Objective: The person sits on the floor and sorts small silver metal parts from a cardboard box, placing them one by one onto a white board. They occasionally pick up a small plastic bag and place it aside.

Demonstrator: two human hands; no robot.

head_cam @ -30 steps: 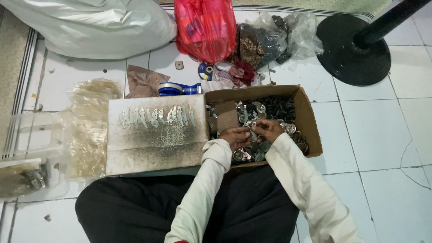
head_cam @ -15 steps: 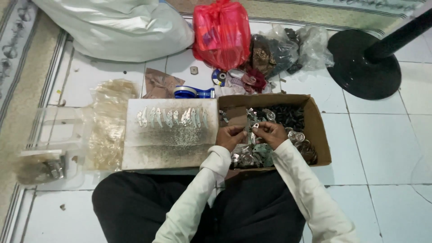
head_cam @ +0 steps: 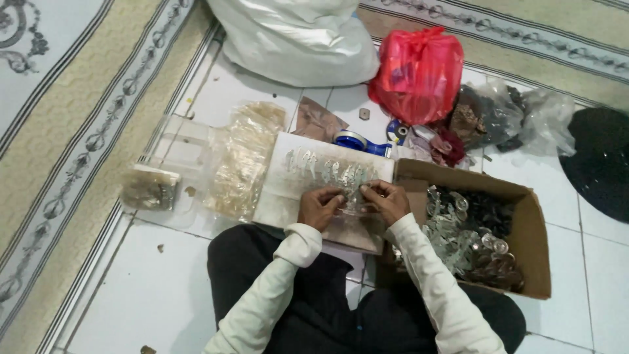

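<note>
My left hand (head_cam: 319, 206) and my right hand (head_cam: 386, 200) meet over a flat cardboard sheet (head_cam: 295, 190) and pinch a small clear, shiny piece (head_cam: 352, 198) between their fingertips. Rows of small silvery pieces (head_cam: 331, 172) lie along the far part of that sheet. To the right stands an open cardboard box (head_cam: 537, 262) filled with several shiny metal and dark small parts (head_cam: 472, 236). Both arms wear cream sleeves, and my dark-trousered legs are folded below.
A pile of clear plastic bags (head_cam: 244, 160) lies left of the sheet, with a clear container (head_cam: 151, 189) beside it. Behind are a big white sack (head_cam: 295, 36), a red bag (head_cam: 419, 72), a tape roll (head_cam: 357, 141), grey bags (head_cam: 511, 118) and a black round base (head_cam: 603, 164).
Both hands have moved left out of the box to the cardboard sheet, carrying a small piece. The camera view has shifted, so the box now sits further right.
</note>
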